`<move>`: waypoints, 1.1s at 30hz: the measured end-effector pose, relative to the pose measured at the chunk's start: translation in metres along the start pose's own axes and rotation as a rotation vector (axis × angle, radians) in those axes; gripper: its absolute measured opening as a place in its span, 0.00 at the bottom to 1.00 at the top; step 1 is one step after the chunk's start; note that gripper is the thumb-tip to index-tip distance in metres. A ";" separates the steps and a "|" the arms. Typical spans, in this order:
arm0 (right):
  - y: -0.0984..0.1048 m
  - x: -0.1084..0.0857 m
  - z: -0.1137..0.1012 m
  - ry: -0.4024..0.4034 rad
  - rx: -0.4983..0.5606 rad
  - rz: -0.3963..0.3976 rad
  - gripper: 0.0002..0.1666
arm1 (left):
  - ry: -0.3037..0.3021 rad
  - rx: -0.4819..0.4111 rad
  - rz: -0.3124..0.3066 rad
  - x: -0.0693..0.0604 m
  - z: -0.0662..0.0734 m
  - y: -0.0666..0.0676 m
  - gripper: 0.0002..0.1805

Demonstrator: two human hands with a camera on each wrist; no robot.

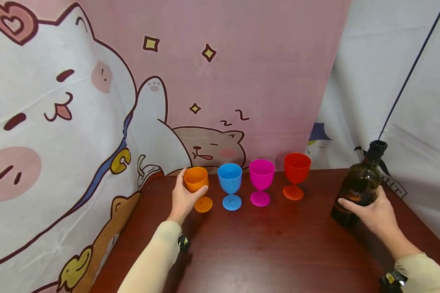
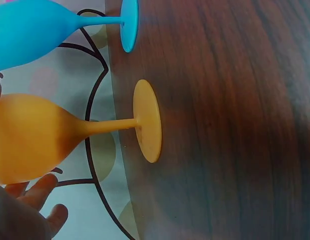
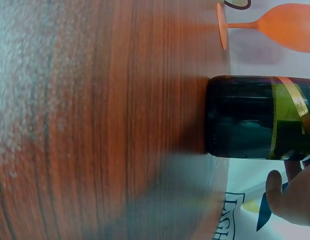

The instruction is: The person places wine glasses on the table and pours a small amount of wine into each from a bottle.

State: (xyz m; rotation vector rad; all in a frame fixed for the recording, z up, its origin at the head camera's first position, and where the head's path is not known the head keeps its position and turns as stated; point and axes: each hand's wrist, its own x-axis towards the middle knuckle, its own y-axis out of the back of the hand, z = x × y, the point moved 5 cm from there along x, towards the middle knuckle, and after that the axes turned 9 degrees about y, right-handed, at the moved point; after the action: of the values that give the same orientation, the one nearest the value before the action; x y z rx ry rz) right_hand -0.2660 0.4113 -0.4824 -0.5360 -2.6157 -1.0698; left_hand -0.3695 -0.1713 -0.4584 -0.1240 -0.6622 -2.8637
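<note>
At the left end of a row of goblets, the left hand (image 1: pixel 185 198) has its thumb and fingers around the bowl of the orange goblet (image 1: pixel 196 180). The left wrist view shows the orange goblet (image 2: pixel 39 137) with its foot on the table and fingers of the left hand (image 2: pixel 24 212) beside the bowl. On the right, the right hand (image 1: pixel 377 213) grips the body of a dark green bottle (image 1: pixel 359 185), its neck tilted slightly right. In the right wrist view the bottle (image 3: pixel 245 117) shows its base near the table, with the right hand (image 3: pixel 295 200) around its labelled part.
A blue goblet (image 1: pixel 229 179), a pink goblet (image 1: pixel 262 175) and a red goblet (image 1: pixel 296 169) stand upright between the two hands on the brown table (image 1: pixel 264 248). A cartoon-printed cloth (image 1: pixel 278 81) hangs behind the table's back edge and along its sides.
</note>
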 end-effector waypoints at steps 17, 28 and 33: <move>0.002 -0.006 0.007 -0.014 0.011 0.032 0.60 | -0.391 0.074 0.191 -0.048 0.073 0.001 0.50; -0.001 -0.002 0.002 0.006 0.013 0.018 0.60 | -0.081 -0.027 -0.130 -0.069 0.070 -0.052 0.58; -0.002 -0.001 0.001 0.005 0.029 0.019 0.60 | -0.011 -0.028 -0.136 -0.061 0.065 -0.068 0.60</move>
State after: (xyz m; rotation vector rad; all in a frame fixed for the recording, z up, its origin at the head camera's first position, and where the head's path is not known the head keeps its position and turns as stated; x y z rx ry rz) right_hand -0.2658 0.4107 -0.4844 -0.5507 -2.6127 -1.0240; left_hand -0.3217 -0.0720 -0.4369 -0.1023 -0.6573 -3.0049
